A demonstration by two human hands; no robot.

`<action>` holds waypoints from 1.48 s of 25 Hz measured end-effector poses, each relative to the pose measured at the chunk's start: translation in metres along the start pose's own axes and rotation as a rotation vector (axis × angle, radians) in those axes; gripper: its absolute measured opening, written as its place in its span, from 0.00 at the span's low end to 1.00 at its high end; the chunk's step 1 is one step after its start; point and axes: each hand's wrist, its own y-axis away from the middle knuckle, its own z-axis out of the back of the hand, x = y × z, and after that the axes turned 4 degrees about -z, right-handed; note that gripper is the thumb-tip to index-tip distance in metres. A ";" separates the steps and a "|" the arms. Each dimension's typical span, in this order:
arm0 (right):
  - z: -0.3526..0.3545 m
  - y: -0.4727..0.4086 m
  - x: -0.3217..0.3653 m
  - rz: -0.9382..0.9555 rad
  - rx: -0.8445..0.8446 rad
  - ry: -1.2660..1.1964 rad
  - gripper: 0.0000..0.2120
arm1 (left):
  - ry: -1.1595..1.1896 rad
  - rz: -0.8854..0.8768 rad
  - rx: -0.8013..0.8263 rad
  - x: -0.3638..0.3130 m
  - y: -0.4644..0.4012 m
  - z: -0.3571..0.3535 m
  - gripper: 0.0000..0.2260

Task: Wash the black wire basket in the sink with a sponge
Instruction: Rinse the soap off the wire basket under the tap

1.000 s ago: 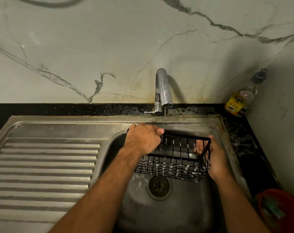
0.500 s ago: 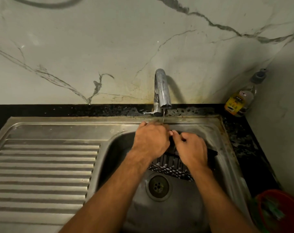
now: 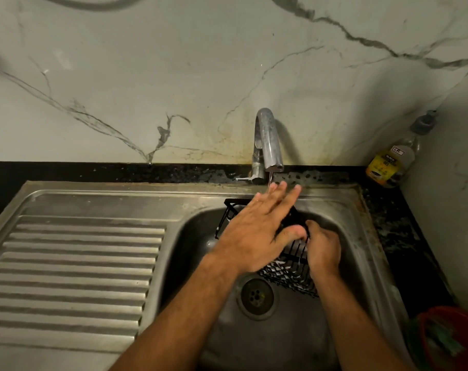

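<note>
The black wire basket (image 3: pixel 290 274), flecked with white suds, is tilted inside the steel sink (image 3: pixel 356 236) below the tap (image 3: pixel 267 140), from which a thin stream of water runs. My right hand (image 3: pixel 322 250) grips the basket's near right rim with curled fingers. My left hand (image 3: pixel 257 231) lies across the top of the basket with fingers straight, fingertips under the water stream. Much of the basket is hidden behind both hands. No sponge is in view.
A ribbed steel drainboard (image 3: pixel 75 269) lies to the left. The drain (image 3: pixel 257 297) sits below the basket. A yellow-labelled soap bottle (image 3: pixel 390 164) stands in the back right corner. A red tub (image 3: pixel 452 341) with green items sits at lower right.
The basket has turned and tilted in the sink. My left hand has opened flat and reached toward the water stream, while my right hand slid down to the basket's near right side.
</note>
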 end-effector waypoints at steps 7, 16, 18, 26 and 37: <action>-0.011 0.009 -0.015 -0.143 -0.052 -0.117 0.21 | 0.032 0.105 0.074 -0.003 -0.001 0.005 0.32; -0.009 0.001 -0.017 -0.181 0.009 -0.243 0.21 | 0.658 0.603 -0.162 0.071 0.009 0.012 0.30; -0.011 -0.001 -0.015 -0.200 0.060 -0.302 0.22 | 0.914 0.636 -0.301 0.068 0.011 0.007 0.29; -0.003 -0.003 0.034 0.108 0.395 -0.426 0.21 | 1.140 0.551 -0.515 0.051 0.001 -0.004 0.12; -0.018 0.012 0.066 0.505 0.483 0.624 0.19 | 1.095 0.681 -0.574 0.042 -0.011 -0.001 0.12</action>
